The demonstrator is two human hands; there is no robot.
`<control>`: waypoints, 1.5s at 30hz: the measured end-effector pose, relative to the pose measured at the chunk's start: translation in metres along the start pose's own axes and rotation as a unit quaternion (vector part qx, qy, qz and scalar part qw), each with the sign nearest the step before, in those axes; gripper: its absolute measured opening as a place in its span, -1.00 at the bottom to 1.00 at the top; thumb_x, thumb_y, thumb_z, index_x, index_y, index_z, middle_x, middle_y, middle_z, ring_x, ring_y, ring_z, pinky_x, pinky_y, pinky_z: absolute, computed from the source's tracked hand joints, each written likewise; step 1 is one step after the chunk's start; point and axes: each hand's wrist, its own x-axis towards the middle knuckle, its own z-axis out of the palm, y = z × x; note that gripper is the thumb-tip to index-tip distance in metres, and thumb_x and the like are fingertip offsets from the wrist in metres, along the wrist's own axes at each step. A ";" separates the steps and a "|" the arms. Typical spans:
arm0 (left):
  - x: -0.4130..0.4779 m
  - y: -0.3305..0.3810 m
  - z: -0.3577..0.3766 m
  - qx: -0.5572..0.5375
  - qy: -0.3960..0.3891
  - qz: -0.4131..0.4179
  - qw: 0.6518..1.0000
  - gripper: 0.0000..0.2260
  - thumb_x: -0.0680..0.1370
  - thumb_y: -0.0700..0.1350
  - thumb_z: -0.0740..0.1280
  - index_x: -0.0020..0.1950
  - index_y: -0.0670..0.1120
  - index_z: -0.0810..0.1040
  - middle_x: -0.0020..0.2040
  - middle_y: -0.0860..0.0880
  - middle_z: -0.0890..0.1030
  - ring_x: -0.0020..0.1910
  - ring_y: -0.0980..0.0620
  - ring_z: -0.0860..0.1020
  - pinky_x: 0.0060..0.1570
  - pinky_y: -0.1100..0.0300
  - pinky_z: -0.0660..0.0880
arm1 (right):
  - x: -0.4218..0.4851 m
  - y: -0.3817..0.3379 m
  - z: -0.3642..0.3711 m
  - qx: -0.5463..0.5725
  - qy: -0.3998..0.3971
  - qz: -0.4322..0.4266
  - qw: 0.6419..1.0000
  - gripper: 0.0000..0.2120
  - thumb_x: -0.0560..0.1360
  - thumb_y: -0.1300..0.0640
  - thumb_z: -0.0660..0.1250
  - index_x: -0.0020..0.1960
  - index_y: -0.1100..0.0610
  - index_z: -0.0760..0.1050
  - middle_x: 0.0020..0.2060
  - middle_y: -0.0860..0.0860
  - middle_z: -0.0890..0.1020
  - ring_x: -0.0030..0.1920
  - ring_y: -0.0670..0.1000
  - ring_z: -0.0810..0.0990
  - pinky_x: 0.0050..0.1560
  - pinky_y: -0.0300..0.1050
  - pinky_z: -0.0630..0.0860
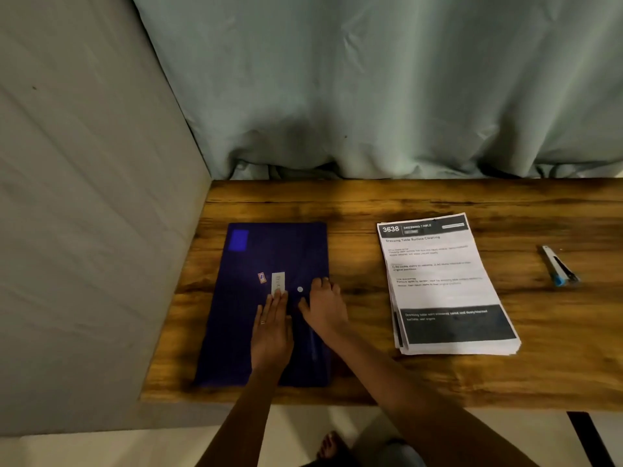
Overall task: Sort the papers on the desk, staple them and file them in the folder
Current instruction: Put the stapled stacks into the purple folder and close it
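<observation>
Both hands are down on the closed blue folder (236, 315), left hand (273, 328) flat and released, right hand (324, 310) bent-fingered at the folder's right edge, grip unclear, while the papers (445, 284) sit stacked right of the folder, stapler (559, 267) beyond them, so stapling and filing look undone.

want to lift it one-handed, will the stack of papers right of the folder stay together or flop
The stack of papers looks loose: sheet edges stagger at its near left corner, so sheets would probably slide apart. It seems thin, so likely light and floppy if lifted by one edge.
</observation>
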 end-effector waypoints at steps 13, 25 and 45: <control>0.012 0.039 -0.011 -0.031 -0.041 -0.119 0.992 -0.19 0.48 0.38 -0.20 0.55 -0.14 0.09 0.56 -0.11 0.07 0.55 -0.08 -0.06 0.43 0.03 -0.27 | -0.026 0.067 -0.011 0.219 0.118 0.078 0.965 -0.71 0.57 0.13 0.23 0.28 0.13 0.39 0.10 0.05 0.53 0.09 0.01 0.55 0.04 -0.22 0.49; 0.015 0.090 0.015 -0.057 -0.088 0.020 0.994 -0.28 0.44 0.37 -0.40 0.54 0.11 -0.09 0.58 -0.08 -0.04 0.46 -0.05 -0.36 0.40 0.03 -0.42 | -0.030 0.086 -0.016 0.143 0.057 0.071 0.986 -0.59 0.56 0.24 0.22 0.40 0.13 0.36 0.34 0.10 0.38 0.32 0.04 0.39 0.34 -0.17 0.33; 0.019 0.117 0.031 -0.009 -0.111 0.018 0.994 0.03 0.32 0.48 -0.47 0.55 -0.14 0.05 0.57 -0.13 -0.04 0.54 -0.09 -0.16 0.44 0.10 -0.30 | -0.022 0.276 -0.112 0.105 0.105 0.331 0.932 -0.30 0.44 -0.06 0.41 0.42 0.24 0.22 0.38 0.24 0.29 0.37 0.27 0.25 0.33 0.15 0.30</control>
